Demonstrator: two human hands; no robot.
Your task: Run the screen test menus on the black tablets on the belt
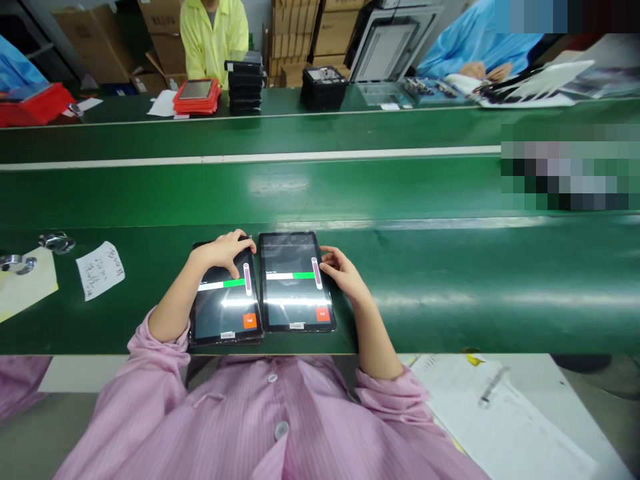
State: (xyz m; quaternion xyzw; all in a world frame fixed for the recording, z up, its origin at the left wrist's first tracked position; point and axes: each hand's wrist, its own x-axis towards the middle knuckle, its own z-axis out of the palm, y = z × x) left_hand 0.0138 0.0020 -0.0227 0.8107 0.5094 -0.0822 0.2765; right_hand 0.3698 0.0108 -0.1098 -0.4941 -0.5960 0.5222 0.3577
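tablet (219,319) directly beneath left hand (223,253)

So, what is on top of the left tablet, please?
The left hand is over the upper part of this tablet. Below the hand, a green bar and an orange button show. What the hand covers cannot be seen.

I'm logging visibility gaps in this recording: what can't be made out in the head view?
All in the head view:
Left tablet: upper screen partly hidden by the left hand.
Right tablet's label: print too small.
Handwritten note: writing too small and blurred.
Lower pixelated patch: masks what lies there.
Blue sleeve: wearer cut off by the left edge.
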